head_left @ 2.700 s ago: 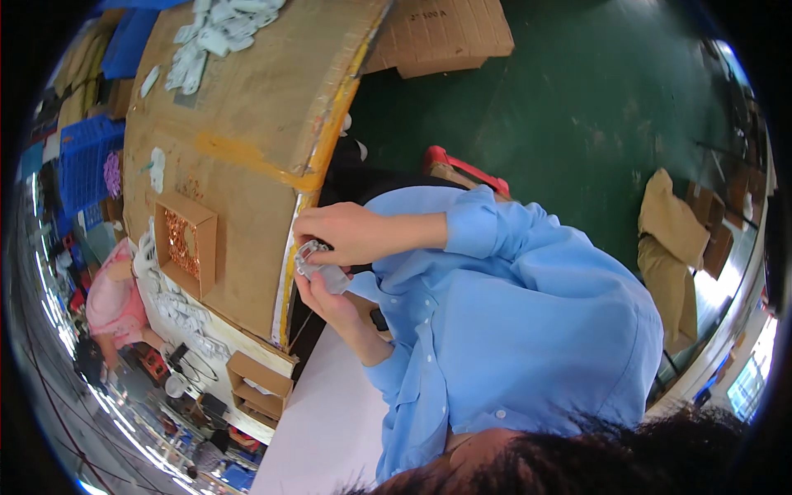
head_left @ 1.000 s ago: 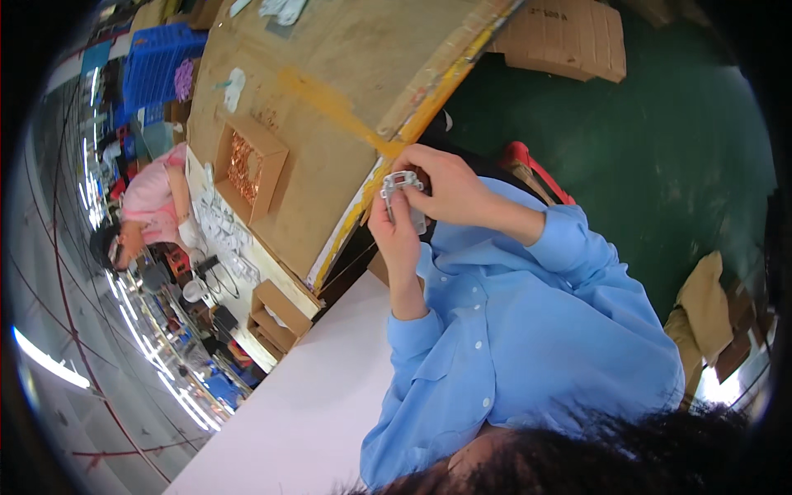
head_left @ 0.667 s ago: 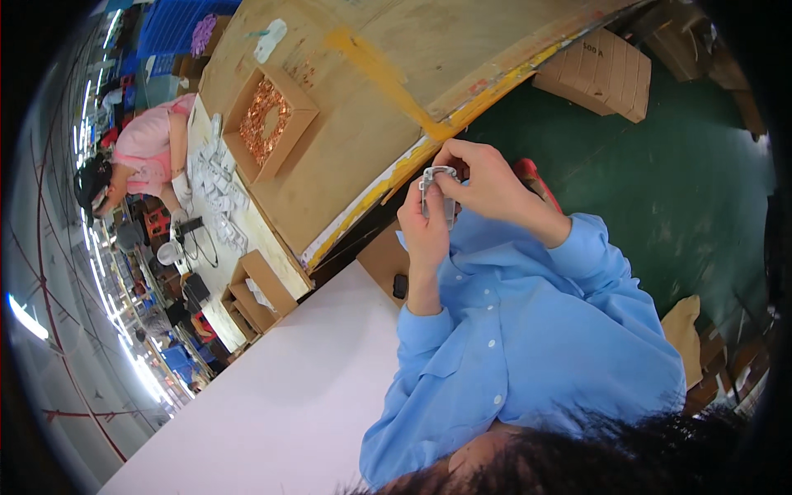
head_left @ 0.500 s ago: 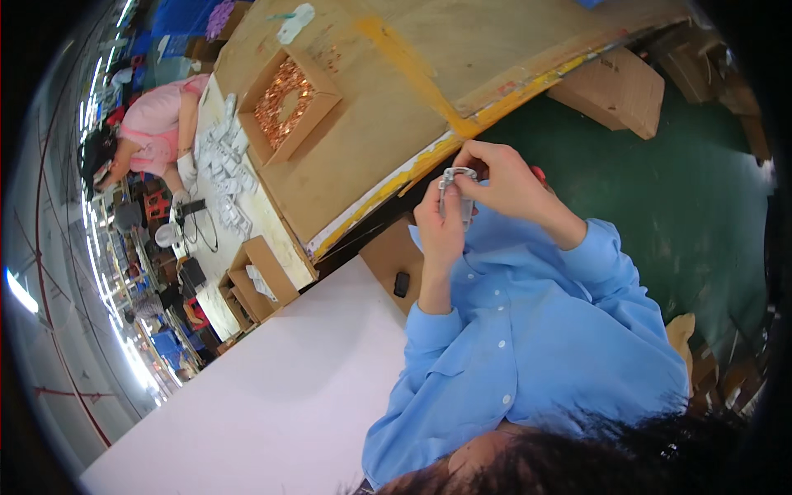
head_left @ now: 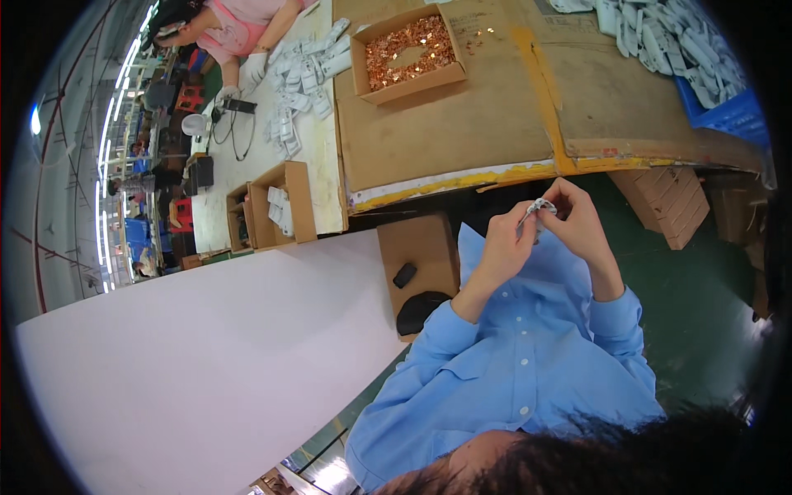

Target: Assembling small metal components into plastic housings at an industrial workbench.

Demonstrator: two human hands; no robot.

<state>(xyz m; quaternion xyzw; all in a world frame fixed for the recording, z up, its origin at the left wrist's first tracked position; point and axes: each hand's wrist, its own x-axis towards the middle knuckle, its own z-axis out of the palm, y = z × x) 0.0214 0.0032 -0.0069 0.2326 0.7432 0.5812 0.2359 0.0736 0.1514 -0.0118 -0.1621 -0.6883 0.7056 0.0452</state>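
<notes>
Small pale part (head_left: pixel 540 208): it is between the person's two hands, just off the near edge of the cardboard-topped desk (head_left: pixel 445 132); finer detail is hidden by the fingers. From the left, a co-worker's white-gloved hand (head_left: pixel 254 68) is over a white-topped desk (head_left: pixel 247 169). A heap of white parts (head_left: pixel 301 78) lies along that desk's right edge, and an open carton (head_left: pixel 301 202) with white pieces stands at its near right corner. A shallow box (head_left: pixel 379 92) of coppery pieces (head_left: pixel 441 35) sits toward the cardboard-topped desk's far left corner. The left hand (head_left: pixel 507 243) is closed, thumb and fingers gripping the part; the right hand (head_left: pixel 577 219) is curled, fingertips pinching it from the other side. Faint marks on the cardboard top, toward the far edge, cannot be read. White pieces (head_left: pixel 660 37) are heaped at the far right, beside a blue crate (head_left: pixel 730 124) at the right edge.
</notes>
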